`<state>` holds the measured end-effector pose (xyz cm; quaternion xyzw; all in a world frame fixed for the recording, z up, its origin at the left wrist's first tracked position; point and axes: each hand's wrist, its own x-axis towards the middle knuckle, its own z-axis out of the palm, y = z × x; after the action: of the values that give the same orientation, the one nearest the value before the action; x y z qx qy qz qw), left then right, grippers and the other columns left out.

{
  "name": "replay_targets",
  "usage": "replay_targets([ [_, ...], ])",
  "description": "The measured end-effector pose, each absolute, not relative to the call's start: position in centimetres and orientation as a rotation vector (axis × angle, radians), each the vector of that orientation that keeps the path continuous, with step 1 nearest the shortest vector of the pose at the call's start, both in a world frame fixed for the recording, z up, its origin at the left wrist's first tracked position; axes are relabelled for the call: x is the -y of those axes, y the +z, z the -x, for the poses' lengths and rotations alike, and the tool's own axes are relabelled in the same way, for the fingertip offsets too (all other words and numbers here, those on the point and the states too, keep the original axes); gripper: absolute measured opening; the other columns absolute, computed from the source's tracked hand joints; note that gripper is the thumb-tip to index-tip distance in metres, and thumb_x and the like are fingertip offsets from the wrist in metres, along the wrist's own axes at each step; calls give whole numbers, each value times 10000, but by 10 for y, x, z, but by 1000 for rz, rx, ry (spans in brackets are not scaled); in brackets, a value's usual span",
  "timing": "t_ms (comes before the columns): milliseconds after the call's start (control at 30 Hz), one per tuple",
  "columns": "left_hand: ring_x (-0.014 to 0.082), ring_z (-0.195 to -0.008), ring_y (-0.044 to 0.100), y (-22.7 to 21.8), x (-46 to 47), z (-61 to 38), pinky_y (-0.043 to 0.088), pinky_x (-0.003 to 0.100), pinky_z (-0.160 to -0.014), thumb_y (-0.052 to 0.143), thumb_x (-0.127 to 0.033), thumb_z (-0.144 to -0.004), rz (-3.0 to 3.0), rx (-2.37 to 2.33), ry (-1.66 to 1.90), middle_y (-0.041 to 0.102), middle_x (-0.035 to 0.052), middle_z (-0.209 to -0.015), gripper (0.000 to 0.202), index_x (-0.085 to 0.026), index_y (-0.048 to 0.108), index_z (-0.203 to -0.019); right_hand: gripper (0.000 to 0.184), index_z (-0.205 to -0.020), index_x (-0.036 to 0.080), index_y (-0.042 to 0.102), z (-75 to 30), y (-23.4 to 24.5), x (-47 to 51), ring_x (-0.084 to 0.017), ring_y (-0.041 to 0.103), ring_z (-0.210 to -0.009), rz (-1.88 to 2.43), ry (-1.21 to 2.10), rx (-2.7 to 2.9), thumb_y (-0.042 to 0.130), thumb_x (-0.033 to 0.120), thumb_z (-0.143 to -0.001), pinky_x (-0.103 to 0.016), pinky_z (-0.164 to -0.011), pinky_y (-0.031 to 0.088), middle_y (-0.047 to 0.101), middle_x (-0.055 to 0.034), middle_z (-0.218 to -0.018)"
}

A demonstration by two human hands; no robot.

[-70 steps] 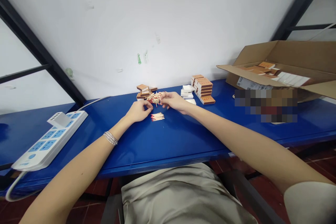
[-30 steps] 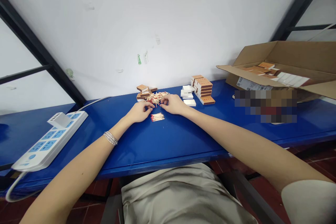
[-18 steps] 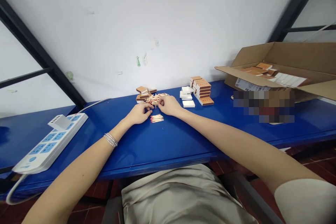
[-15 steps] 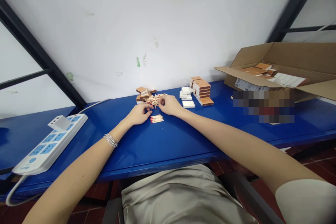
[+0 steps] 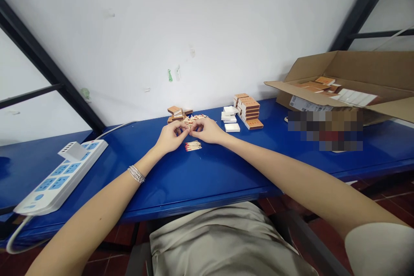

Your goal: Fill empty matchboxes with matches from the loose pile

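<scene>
Just in front of a loose heap of matchsticks [image 5: 194, 118], my left hand [image 5: 173, 136] and my right hand [image 5: 207, 131] meet at the fingertips. Thumb and fingers are pinched together on each hand. Whatever lies between them is too small to make out. Directly below the fingertips, a small row of matchsticks [image 5: 193, 145] lies side by side on the blue table [image 5: 207, 177], red heads to the left. Behind my left hand, several brown matchboxes [image 5: 174, 110] are piled loosely, touching the heap. My hands cover part of the heap.
Right of my hands are white matchbox trays [image 5: 232, 127] and a stack of brown matchboxes [image 5: 249, 108]. An open cardboard box [image 5: 281, 95] with more matchboxes stands at the far right. A white power strip [image 5: 61, 181] lies at the left. The wall [image 5: 207, 30] closes the back.
My right hand has come slightly left and towards me from the heap. My left hand's fingers have curled in, and both hands' fingertips now meet. The row of matchsticks has not moved.
</scene>
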<state>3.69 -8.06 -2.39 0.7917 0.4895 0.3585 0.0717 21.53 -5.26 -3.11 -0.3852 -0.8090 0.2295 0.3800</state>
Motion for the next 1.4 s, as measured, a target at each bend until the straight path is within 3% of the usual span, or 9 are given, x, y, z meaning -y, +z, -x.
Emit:
replay_targets([
  [133, 103, -585, 544, -21, 82, -35, 438, 235, -591, 548, -335, -821, -2423, -1449, 935, 664, 6, -743, 186, -170, 629, -847, 84, -751, 177, 724, -222, -30, 47, -111, 576, -650, 953, 536, 2129, 656, 193, -704, -217, -633, 409, 697, -1, -730],
  [267, 114, -633, 590, -15, 83, -31, 457, 241, -622, 551, -276, -805, -2461, -1355, 698, 688, 16, -772, 150, -169, 630, -874, 203, -809, 179, 723, -229, -32, 38, -117, 588, -660, 995, 473, 2138, 573, 95, -702, -231, -664, 425, 717, -13, -813],
  [467, 110, -584, 562, -10, 88, -33, 422, 232, -566, 551, -285, -805, -2447, -1288, 568, 688, 17, -738, 173, -163, 666, -848, 144, -805, 174, 708, -228, -43, 31, -144, 589, -703, 998, 320, 2202, 589, 148, -726, -250, -678, 408, 697, -32, -792],
  [833, 92, -570, 545, -21, 72, -18, 429, 218, -578, 552, -250, -786, -2434, -1443, 658, 713, 19, -833, 187, -159, 686, -881, 76, -743, 174, 635, -210, -46, 29, -128, 523, -664, 988, 165, 2226, 586, 206, -792, -236, -602, 316, 642, -18, -719],
  [1400, 84, -544, 543, -25, 70, -14, 436, 218, -606, 562, -211, -765, -2440, -1476, 667, 707, -11, -783, 142, -180, 684, -829, 91, -707, 177, 594, -206, -49, 21, -137, 536, -706, 974, 74, 2295, 539, 146, -773, -245, -701, 362, 636, -25, -742],
])
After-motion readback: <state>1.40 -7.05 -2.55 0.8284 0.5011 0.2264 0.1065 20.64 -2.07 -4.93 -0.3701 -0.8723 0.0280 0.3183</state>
